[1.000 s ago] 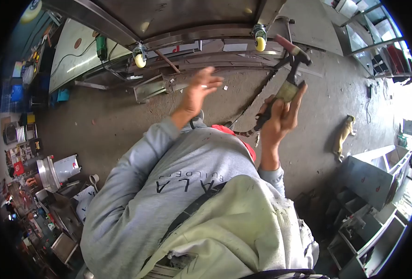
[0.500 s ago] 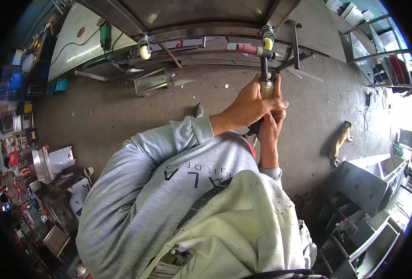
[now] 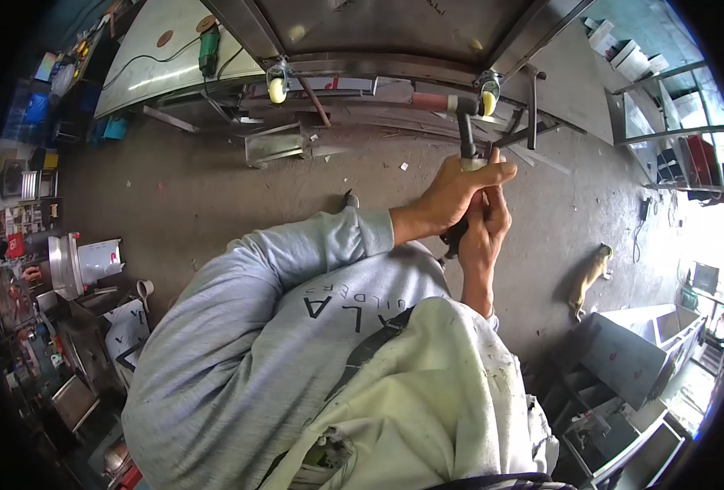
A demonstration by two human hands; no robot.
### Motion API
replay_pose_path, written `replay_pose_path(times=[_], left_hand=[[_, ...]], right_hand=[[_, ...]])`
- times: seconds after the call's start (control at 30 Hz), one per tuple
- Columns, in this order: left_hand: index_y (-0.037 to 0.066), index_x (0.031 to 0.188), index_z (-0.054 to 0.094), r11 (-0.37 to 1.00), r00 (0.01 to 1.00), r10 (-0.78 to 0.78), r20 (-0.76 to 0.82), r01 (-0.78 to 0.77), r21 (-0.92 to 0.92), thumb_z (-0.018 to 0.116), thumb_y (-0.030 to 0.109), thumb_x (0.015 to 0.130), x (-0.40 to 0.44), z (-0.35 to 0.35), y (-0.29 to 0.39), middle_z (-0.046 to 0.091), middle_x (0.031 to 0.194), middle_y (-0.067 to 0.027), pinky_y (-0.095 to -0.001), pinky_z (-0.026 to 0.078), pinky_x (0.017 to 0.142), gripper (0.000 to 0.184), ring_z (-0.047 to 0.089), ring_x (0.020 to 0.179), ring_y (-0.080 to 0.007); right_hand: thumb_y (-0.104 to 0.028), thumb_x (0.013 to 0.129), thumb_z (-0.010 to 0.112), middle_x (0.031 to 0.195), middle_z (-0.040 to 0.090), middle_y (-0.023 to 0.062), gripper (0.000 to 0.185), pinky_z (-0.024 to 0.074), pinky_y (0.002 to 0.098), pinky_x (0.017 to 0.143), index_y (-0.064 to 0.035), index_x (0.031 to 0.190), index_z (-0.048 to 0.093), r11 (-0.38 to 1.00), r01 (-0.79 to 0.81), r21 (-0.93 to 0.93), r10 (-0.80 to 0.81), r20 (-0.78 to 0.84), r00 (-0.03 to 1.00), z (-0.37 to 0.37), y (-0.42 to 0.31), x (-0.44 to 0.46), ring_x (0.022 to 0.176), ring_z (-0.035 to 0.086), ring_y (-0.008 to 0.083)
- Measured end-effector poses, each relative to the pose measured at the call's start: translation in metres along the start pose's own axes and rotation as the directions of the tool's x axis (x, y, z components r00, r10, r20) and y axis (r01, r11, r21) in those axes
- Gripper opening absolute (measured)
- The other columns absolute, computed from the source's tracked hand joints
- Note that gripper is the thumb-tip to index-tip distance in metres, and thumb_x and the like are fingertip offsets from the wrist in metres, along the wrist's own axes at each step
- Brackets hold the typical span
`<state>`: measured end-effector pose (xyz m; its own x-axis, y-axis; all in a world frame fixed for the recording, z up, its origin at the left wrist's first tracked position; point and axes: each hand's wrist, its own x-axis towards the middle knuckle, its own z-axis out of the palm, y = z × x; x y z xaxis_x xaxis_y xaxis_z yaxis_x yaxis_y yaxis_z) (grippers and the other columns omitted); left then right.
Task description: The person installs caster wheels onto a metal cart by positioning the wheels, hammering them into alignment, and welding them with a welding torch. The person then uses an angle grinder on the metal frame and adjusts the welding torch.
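Note:
My left hand [image 3: 452,194] is closed around the handle of a TIG welding torch [image 3: 466,135], with its thumb lying across the handle toward the right. The torch's pinkish nozzle [image 3: 429,101] points left from the top of the bent black neck. Just below, my right hand [image 3: 483,237] is closed, its fingertips bunched against the left hand. What those fingers hold is hidden. A dark end of the torch or its cable [image 3: 455,238] shows between the wrists. Beyond the nozzle stands a metal frame [image 3: 378,65] with yellow-wheeled casters [image 3: 489,100].
At the upper left, a green angle grinder [image 3: 208,51] lies on a metal-topped table [image 3: 145,77]. A metal channel piece [image 3: 274,147] sits on the floor. To the right a dog [image 3: 590,282] lies near a metal cabinet [image 3: 623,355]. Shelving [image 3: 676,131] stands upper right.
The view has shifted, so the surroundings appear farther right and somewhat lower. Both hands sit slightly lower in view, still together at the torch. My left thumb now stretches out more to the right.

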<state>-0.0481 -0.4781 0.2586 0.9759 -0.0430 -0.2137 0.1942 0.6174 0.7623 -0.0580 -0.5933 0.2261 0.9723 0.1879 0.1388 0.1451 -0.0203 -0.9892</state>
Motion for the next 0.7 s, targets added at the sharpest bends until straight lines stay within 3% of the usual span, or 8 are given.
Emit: replay_pose_path(times=[0.1, 0.23, 0.33, 0.53, 0.6, 0.63, 0.7], left_hand=[[0.011, 0.081, 0.067, 0.99, 1.0, -0.007, -0.017, 0.009, 0.14, 0.076, 0.035, 0.094, -0.005, 0.004, 0.017, 0.061, 0.081, 0.0042, -0.0269, 0.043, 0.067, 0.028, 0.055, 0.076, -0.0069], [0.009, 0.085, 0.068, 0.989, 1.0, 0.009, -0.013, -0.007, 0.145, 0.078, 0.034, 0.093, -0.006, 0.003, 0.012, 0.061, 0.081, 0.0041, -0.0275, 0.043, 0.066, 0.027, 0.054, 0.076, -0.0068], [0.008, 0.091, 0.069, 0.978, 0.999, 0.048, 0.005, -0.048, 0.201, 0.078, 0.032, 0.093, -0.005, 0.004, 0.01, 0.061, 0.082, 0.0032, -0.0273, 0.044, 0.067, 0.026, 0.055, 0.076, -0.0072], [0.005, 0.111, 0.069, 0.975, 0.992, 0.085, 0.098, -0.103, 0.197, 0.073, 0.03, 0.097, -0.011, -0.027, 0.021, 0.064, 0.093, 0.0006, -0.0274, 0.047, 0.077, 0.029, 0.057, 0.084, -0.0078], [0.005, 0.116, 0.069, 0.975, 0.998, 0.045, 0.052, -0.055, 0.215, 0.07, 0.03, 0.098, -0.01, -0.041, 0.025, 0.065, 0.097, -0.0002, -0.0279, 0.048, 0.082, 0.03, 0.058, 0.089, -0.0082], [0.005, 0.117, 0.069, 0.953, 0.986, -0.066, 0.152, 0.017, 0.301, 0.068, 0.036, 0.102, -0.011, -0.048, 0.026, 0.066, 0.101, -0.0013, -0.0293, 0.048, 0.09, 0.035, 0.059, 0.096, -0.0096], [0.004, 0.116, 0.069, 0.961, 0.997, 0.019, 0.074, -0.039, 0.273, 0.067, 0.04, 0.104, -0.012, -0.042, 0.009, 0.066, 0.103, -0.0013, -0.0299, 0.048, 0.091, 0.037, 0.059, 0.098, -0.0103]], right_hand=[[-0.017, 0.105, 0.062, 0.085, 0.056, -0.0048, 0.041, 0.036, 0.0217, 0.063, 0.0066, 0.139, 0.06, 0.987, 0.003, 0.161, -0.012, 0.051, 0.999, -0.005, 0.007, 0.001, 0.071, 0.044, 0.0027], [-0.019, 0.106, 0.063, 0.08, 0.054, -0.0064, 0.041, 0.0346, 0.0211, 0.062, 0.0049, 0.14, 0.061, 0.938, -0.1, 0.332, 0.089, 0.05, 0.995, -0.001, 0.008, -0.005, 0.069, 0.043, 0.0025], [-0.019, 0.106, 0.063, 0.076, 0.054, -0.0066, 0.043, 0.0349, 0.0208, 0.061, 0.0039, 0.142, 0.06, 0.92, -0.071, 0.385, 0.076, 0.003, 0.997, 0.0, 0.019, -0.008, 0.069, 0.045, 0.0027], [-0.018, 0.106, 0.06, 0.083, 0.061, 0.0005, 0.071, 0.0471, 0.0238, 0.065, -0.0027, 0.166, 0.027, 0.832, -0.147, 0.535, 0.105, 0.108, 0.989, 0.012, -0.012, -0.013, 0.072, 0.055, 0.006], [-0.015, 0.106, 0.058, 0.088, 0.064, 0.0038, 0.078, 0.0511, 0.0249, 0.068, -0.0062, 0.17, 0.015, 0.906, -0.113, 0.408, 0.098, 0.056, 0.994, 0.011, -0.011, -0.013, 0.075, 0.058, 0.0075], [-0.009, 0.103, 0.055, 0.1, 0.067, 0.0069, 0.077, 0.0541, 0.0277, 0.072, -0.0065, 0.17, 0.016, 0.932, -0.093, 0.351, 0.068, 0.083, 0.994, 0.01, -0.009, -0.014, 0.077, 0.062, 0.0125], [-0.006, 0.098, 0.059, 0.102, 0.071, 0.0147, 0.08, 0.0568, 0.0332, 0.081, -0.0051, 0.169, 0.021, 0.995, -0.036, -0.089, 0.048, 0.144, 0.988, 0.005, 0.003, -0.005, 0.08, 0.066, 0.0201]])
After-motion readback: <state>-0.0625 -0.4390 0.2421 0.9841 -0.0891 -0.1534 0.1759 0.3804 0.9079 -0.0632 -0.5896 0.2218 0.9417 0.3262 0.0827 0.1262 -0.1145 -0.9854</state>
